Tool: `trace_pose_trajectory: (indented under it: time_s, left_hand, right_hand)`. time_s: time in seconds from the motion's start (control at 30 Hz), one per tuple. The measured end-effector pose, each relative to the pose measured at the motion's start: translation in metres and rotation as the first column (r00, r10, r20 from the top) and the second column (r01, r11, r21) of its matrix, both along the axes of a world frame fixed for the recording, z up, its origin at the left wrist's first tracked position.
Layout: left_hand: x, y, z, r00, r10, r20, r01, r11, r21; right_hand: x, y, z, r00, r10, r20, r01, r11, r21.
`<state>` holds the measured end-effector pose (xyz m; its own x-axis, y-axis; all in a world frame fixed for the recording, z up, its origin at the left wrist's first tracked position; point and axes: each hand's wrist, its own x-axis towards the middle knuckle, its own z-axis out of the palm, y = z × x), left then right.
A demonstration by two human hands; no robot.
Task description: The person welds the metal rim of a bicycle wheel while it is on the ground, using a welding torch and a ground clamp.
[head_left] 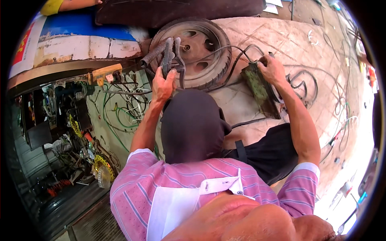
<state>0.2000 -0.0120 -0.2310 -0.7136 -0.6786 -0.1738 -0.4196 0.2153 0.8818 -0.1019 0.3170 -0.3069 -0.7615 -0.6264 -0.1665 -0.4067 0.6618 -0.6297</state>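
My left hand (164,85) is closed round the lower end of a dark, worn two-armed piece (167,56) that looks like a large clamp; its exact kind is unclear. It stands up in front of a spoked wheel with a tyre (201,68), which lies on its side. Beside it a ribbed dark cylinder (154,55) slants upward; whether they are joined I cannot tell. My right hand (271,70) grips the top end of a worn green metal box (259,90), fingers curled over its edge. A dark cable (245,51) runs near this box and across the wheel.
My dark-clad knee (193,124) rises between my arms. At left are tangled wires (128,100) and a rack of hanging parts (76,132). A brown padded thing (177,12) lies beyond the wheel. Another person's yellow sleeve (51,6) shows far left. Loose cables (303,84) lie on the right.
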Motion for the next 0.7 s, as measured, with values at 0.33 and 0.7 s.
trace_pose_trajectory:
  time_s: [0.33,0.7]
  left_hand:
    - [-0.007,0.003,0.0,0.999,0.026,0.039,-0.028,0.999,0.043]
    - [0.006,0.012,-0.001,0.974,0.145,-0.176,-0.102,0.967,0.233]
  right_hand:
    - [-0.003,0.001,-0.004,0.998,-0.035,0.047,0.035,0.999,0.011]
    - [0.001,0.0,-0.001,1.0,-0.023,-0.008,0.023,1.0,-0.005]
